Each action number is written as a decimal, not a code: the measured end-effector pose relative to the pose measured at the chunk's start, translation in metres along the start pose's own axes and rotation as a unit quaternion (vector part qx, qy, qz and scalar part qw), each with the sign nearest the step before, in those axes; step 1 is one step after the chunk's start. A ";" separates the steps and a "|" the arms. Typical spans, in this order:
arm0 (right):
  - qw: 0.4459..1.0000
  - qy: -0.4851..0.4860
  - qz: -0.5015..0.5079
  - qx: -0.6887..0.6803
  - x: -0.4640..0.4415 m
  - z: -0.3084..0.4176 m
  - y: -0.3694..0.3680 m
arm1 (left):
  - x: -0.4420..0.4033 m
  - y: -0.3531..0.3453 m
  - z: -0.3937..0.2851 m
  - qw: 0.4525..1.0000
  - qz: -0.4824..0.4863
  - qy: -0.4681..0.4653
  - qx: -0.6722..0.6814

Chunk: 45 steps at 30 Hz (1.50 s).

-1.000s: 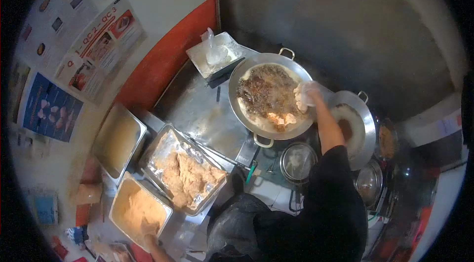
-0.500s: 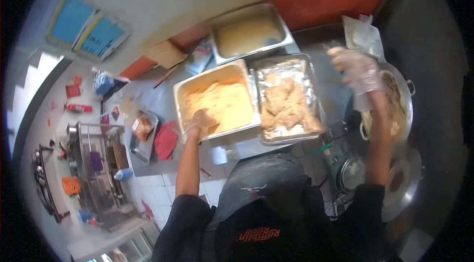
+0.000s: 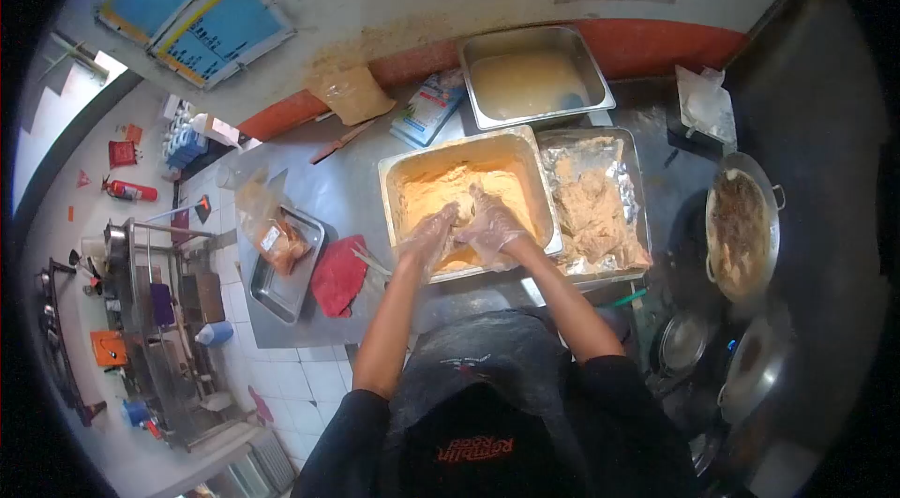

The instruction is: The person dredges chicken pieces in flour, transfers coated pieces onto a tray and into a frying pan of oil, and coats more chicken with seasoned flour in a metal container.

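Both my hands wear clear plastic gloves and are inside a deep metal pan of orange-yellow flour-like breading. My left hand curls its fingers inward at the middle of the breading. Close beside it, my right hand presses in from the other side, fingers bent into the powder. A pale, coated lump shows between the two hands, its kind hidden by fingers and breading. Directly right of the pan is a foil-lined tray with floury coated pieces, which look like breaded meat.
Behind stands a metal pan of cloudy liquid. To the right, a wide pan holds bubbling oil with food frying. On the left are a red cloth, a metal tray with a bagged item, and a knife-like tool.
My right hand has swung from beside the frying pan on the right into the breading, next to my left hand. My left hand has moved toward the middle. The head view has shifted.
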State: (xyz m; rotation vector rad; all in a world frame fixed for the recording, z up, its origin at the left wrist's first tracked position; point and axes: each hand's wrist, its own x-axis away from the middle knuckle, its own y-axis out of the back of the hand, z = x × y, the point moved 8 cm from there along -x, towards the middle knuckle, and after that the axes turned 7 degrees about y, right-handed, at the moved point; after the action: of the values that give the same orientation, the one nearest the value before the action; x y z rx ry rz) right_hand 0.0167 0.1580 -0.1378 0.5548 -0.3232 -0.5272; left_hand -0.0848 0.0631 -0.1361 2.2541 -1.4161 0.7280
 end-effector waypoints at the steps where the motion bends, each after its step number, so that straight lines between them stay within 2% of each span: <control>1: 1.000 -0.005 -0.006 0.001 -0.002 -0.002 -0.003 | -0.002 0.001 -0.002 1.000 0.007 -0.001 -0.003; 3: 0.998 -0.024 -0.049 0.027 -0.004 -0.005 0.000 | -0.001 0.000 0.001 0.993 0.024 0.095 -0.069; 6: 0.994 -0.103 -0.004 0.044 -0.007 -0.023 0.001 | -0.012 0.009 0.012 0.988 0.019 0.152 -0.037; 7: 0.993 -0.107 -0.007 0.048 -0.007 -0.025 0.000 | -0.033 0.021 0.041 0.988 0.024 0.150 -0.036; 8: 0.993 -0.090 -0.033 0.064 -0.008 -0.024 0.003 | -0.068 0.039 0.058 0.946 -0.027 -0.065 -0.316; 9: 0.992 -0.076 -0.061 0.082 -0.006 -0.023 0.008 | -0.068 0.031 0.053 0.928 -0.014 -0.104 -0.357; 11: 0.990 0.010 -0.010 0.141 -0.001 0.005 0.011 | -0.067 0.015 0.040 0.883 0.002 -0.187 -0.431; 12: 0.994 0.049 -0.081 0.049 -0.008 -0.027 -0.010 | -0.070 0.015 0.048 0.960 0.060 -0.095 -0.258; 13: 0.983 0.090 -0.158 -0.037 -0.016 -0.062 -0.027 | -0.072 0.015 0.058 0.994 0.084 0.001 -0.070; 14: 0.977 0.136 -0.136 0.092 -0.018 -0.043 -0.021 | -0.009 -0.013 0.002 0.994 0.073 0.004 0.085; 15: 0.980 0.135 -0.040 0.138 -0.011 -0.010 -0.012 | -0.058 0.014 0.048 0.992 0.050 -0.107 -0.036; 16: 0.985 0.133 -0.095 0.053 -0.014 -0.020 -0.016 | -0.058 0.014 0.055 0.997 0.046 -0.059 -0.012; 17: 0.978 0.139 -0.149 -0.032 -0.017 -0.033 -0.022 | -0.035 0.007 0.033 0.996 0.067 -0.051 -0.010; 18: 0.982 0.123 -0.137 -0.040 -0.010 -0.028 -0.023 | -0.039 0.006 0.034 0.984 0.052 -0.138 -0.099; 20: 0.989 0.122 -0.077 -0.037 0.012 0.003 -0.005 | -0.055 0.011 0.046 0.954 0.045 -0.233 -0.183; 21: 0.990 0.136 -0.034 -0.027 0.024 0.022 0.002 | -0.073 0.022 0.066 0.989 0.043 -0.123 -0.076; 22: 0.990 0.133 -0.047 -0.026 0.030 0.034 0.018 | -0.086 0.029 0.085 0.999 0.036 -0.009 0.031; 24: 0.984 0.063 -0.035 -0.164 0.036 0.034 0.033 | -0.090 0.034 0.090 0.997 0.055 -0.027 0.051; 25: 0.983 0.061 -0.046 -0.165 0.032 0.024 0.031 | -0.092 0.029 0.086 0.994 0.068 -0.040 0.081; 26: 0.981 -0.034 -0.069 -0.176 0.016 -0.009 0.007 | -0.087 0.016 0.073 0.994 0.074 -0.040 0.073; 27: 0.970 -0.128 -0.091 -0.186 0.001 -0.045 -0.021 | -0.069 0.000 0.042 0.996 0.025 -0.071 -0.045; 28: 0.934 -0.098 -0.305 -0.158 -0.006 -0.069 -0.030 | -0.057 -0.011 0.020 0.981 -0.027 -0.103 -0.162; 29: 0.931 -0.099 -0.312 -0.162 -0.001 -0.063 -0.017 | -0.056 -0.013 0.021 0.980 -0.023 -0.106 -0.169; 31: 0.939 -0.188 -0.217 -0.187 0.015 -0.057 0.005 | -0.054 -0.010 0.023 0.990 0.005 -0.135 -0.042; 32: 0.938 -0.187 -0.222 -0.187 0.016 -0.061 0.019 | -0.049 -0.013 0.021 0.989 0.009 -0.138 -0.044; 34: 0.995 -0.046 -0.025 -0.080 -0.004 -0.042 0.008 | -0.038 -0.009 0.019 0.989 0.008 -0.111 -0.096; 35: 0.995 -0.041 -0.024 -0.082 -0.008 -0.038 0.006 | -0.043 0.005 0.024 0.989 0.003 -0.113 -0.098; 37: 0.996 -0.010 -0.042 -0.081 -0.017 -0.033 0.005 | -0.052 0.023 0.029 0.977 -0.011 -0.167 -0.136; 38: 0.996 -0.010 -0.040 -0.082 -0.014 -0.034 -0.001 | -0.054 0.029 0.035 0.977 -0.013 -0.165 -0.135; 40: 0.976 0.068 -0.153 -0.140 -0.013 -0.028 0.002 | -0.052 0.041 0.028 0.976 -0.031 -0.177 -0.122; 41: 0.976 0.072 -0.150 -0.143 -0.024 -0.029 0.000 | -0.050 0.048 0.024 0.975 -0.043 -0.183 -0.114; 42: 0.976 0.142 -0.157 -0.044 -0.040 -0.036 -0.010 | -0.047 0.051 0.024 0.976 -0.053 -0.186 -0.102; 45: 0.958 0.094 -0.215 -0.164 0.013 -0.016 0.062 | -0.042 0.055 0.022 0.976 -0.078 -0.190 -0.075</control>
State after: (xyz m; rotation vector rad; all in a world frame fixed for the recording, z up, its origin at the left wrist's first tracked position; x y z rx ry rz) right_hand 0.0581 0.2019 -0.1130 0.3456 0.0741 -0.9216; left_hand -0.1444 0.0576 -0.1768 2.4351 -1.3759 0.1350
